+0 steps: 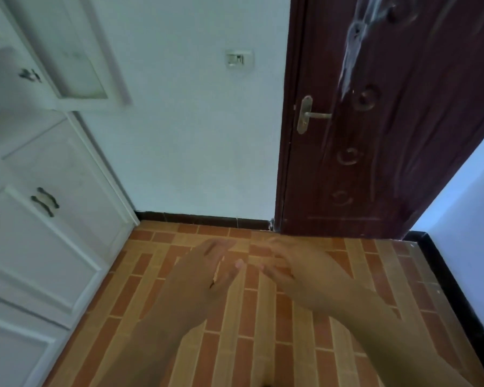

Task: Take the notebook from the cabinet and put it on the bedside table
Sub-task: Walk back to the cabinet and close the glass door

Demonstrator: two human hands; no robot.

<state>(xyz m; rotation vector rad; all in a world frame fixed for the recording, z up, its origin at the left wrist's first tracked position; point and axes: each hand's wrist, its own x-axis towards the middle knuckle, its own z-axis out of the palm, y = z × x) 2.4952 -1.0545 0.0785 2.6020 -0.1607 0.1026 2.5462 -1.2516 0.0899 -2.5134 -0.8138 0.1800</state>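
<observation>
Brick-patterned floor (pixel 263 344) meets a pale wall (pixel 193 135) and a dark brown door (pixel 375 149), with the white cabinet (pixel 53 233) at the left, its upper door (pixel 76 51) swung open and the notebook's place impossible to tell, while the left hand (pixel 207 266) and right hand (pixel 288 266) hover close together, fingers relaxed, holding nothing.

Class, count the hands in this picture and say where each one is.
2. The left hand is low at centre over the tiled floor. The right hand is close beside it on its right, not touching. Both hold nothing.
</observation>
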